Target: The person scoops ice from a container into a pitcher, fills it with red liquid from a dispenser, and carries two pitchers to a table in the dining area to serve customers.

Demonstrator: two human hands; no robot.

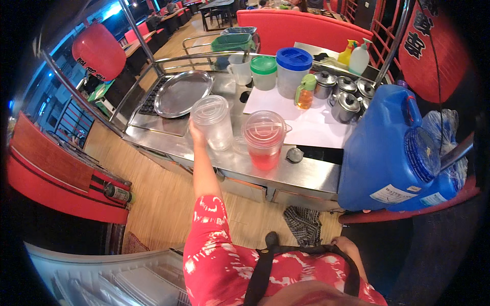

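Note:
My left hand (197, 134) reaches forward and grips the left side of a clear plastic pitcher (220, 132) with a lid; its fingers are partly hidden. The pitcher looks empty and is at the front of the stainless steel counter (183, 147). Just right of it stands a second lidded pitcher (266, 143), its lower part filled with red liquid. A clear plastic piece (240, 145) lies between the two. A small round metal item (294, 155) sits to the right of the red drink. Down by my right hip hangs my right hand (344, 244), away from the counter; its fingers are not clear.
An oval metal tray (183, 93) rests at the back left. Behind the pitchers stand a measuring jug (240, 69), green-lidded (264, 74) and blue-lidded (293, 74) containers, an oil dispenser (305, 93) and several steel pots (345, 107). Large blue jerrycans (377, 153) bound the right side. A rag (304, 225) lies on the floor.

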